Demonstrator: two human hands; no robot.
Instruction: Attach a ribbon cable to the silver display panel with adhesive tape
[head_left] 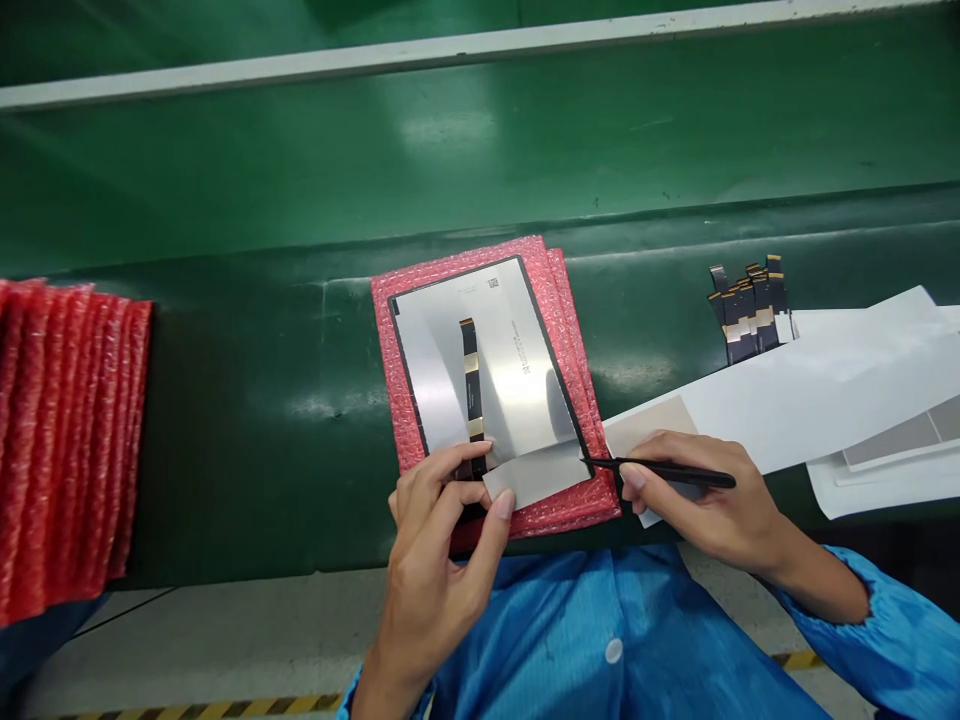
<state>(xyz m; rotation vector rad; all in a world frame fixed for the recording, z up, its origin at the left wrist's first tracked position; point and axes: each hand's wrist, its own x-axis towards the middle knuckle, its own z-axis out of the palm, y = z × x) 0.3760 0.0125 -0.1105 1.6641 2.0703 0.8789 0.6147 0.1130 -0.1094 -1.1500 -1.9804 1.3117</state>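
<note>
Panel (pixel 517 360) on bubble wrap (pixel 570 500) — cables (pixel 746 310) rightward

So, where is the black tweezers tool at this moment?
In the head view, the black tweezers are in the right hand, right of centre. Their tip touches the lower right corner of the display panel lying on the red bubble wrap.

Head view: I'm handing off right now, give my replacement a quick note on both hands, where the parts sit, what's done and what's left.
Left hand: fingers press a grey tape strip onto the near edge of the display panel.
Right hand: holds black tweezers, tip at the strip's right end.
Panel lies back-up on red bubble wrap, with its flex cable along the middle.
Done: strip laid on the edge.
Left: probably pressing it flat.
Spare flex cables lie far right, more red wrap left.
</note>
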